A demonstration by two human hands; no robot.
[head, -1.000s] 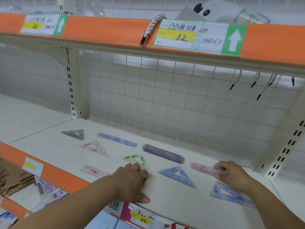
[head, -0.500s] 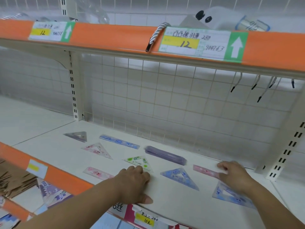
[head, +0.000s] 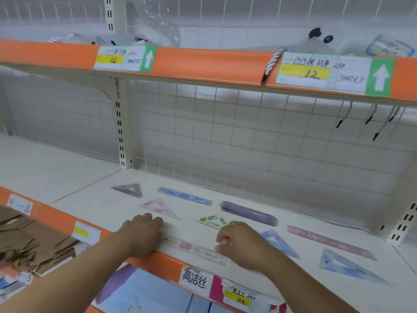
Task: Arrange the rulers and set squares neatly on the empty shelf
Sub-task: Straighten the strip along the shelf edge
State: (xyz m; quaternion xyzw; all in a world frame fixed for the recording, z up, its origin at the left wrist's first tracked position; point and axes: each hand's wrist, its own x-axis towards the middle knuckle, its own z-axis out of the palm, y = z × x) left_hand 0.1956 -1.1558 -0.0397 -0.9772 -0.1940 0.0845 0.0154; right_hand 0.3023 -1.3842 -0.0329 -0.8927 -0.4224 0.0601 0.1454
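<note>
A clear pink ruler (head: 196, 249) lies along the front edge of the white shelf (head: 94, 199). My left hand (head: 142, 236) has curled fingers over its left end. My right hand (head: 241, 245) pinches its right end and is blurred. Laid out behind are a grey set square (head: 129, 189), a blue ruler (head: 185, 196), a pink set square (head: 159, 207), a green set square (head: 213, 221) and a purple ruler pack (head: 248, 213). To the right lie a blue set square (head: 282, 243), partly behind my right hand, a pink ruler (head: 331, 241) and a larger blue set square (head: 347, 266).
A wire grid back panel (head: 225, 136) closes the shelf behind. The orange-edged upper shelf (head: 203, 62) overhangs, with a cord (head: 272, 64) hanging over it. Slotted uprights stand at left (head: 119, 127) and right (head: 404, 224). Brown paper bags (head: 29, 242) sit on the lower shelf at left.
My right hand left the pink ruler at the right and came left to the front ruler's right end. My left hand shifted onto that ruler's left end.
</note>
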